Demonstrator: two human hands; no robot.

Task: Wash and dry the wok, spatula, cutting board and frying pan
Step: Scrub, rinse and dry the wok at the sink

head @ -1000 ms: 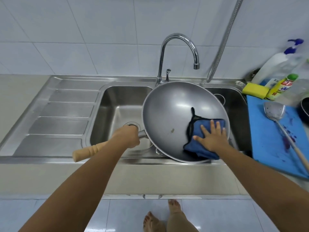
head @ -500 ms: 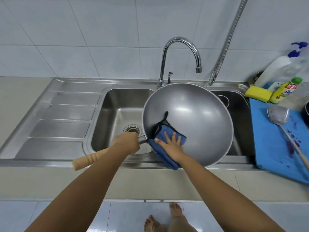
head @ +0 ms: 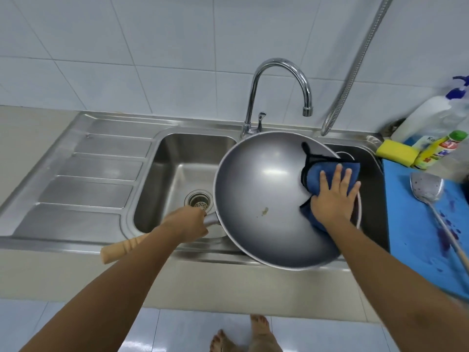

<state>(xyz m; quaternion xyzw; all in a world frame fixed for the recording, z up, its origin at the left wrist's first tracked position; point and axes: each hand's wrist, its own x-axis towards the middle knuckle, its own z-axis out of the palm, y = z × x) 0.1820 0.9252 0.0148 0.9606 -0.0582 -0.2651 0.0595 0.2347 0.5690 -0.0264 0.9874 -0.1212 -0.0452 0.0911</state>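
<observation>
While left hand [head: 189,223] fingers clamp its wooden handle [head: 121,247], wok [head: 261,199] likely heavy, stiff, slick; right hand [head: 332,201] fingers spread flat on soft cloth [head: 312,180].

Right hand [head: 332,201] presses blue cloth [head: 319,176] inside wok [head: 258,199].

Very little could be read from where I stood. On the white plastic spray bottle with the blue trigger [head: 429,118], at the far right of the desk, the dark letters "Ka" showed low on its front, with the rest hidden. The small yellow bottle with the green cap [head: 441,149] just in front carried a red-and-white label, but its print was too blurred to make out.
</observation>
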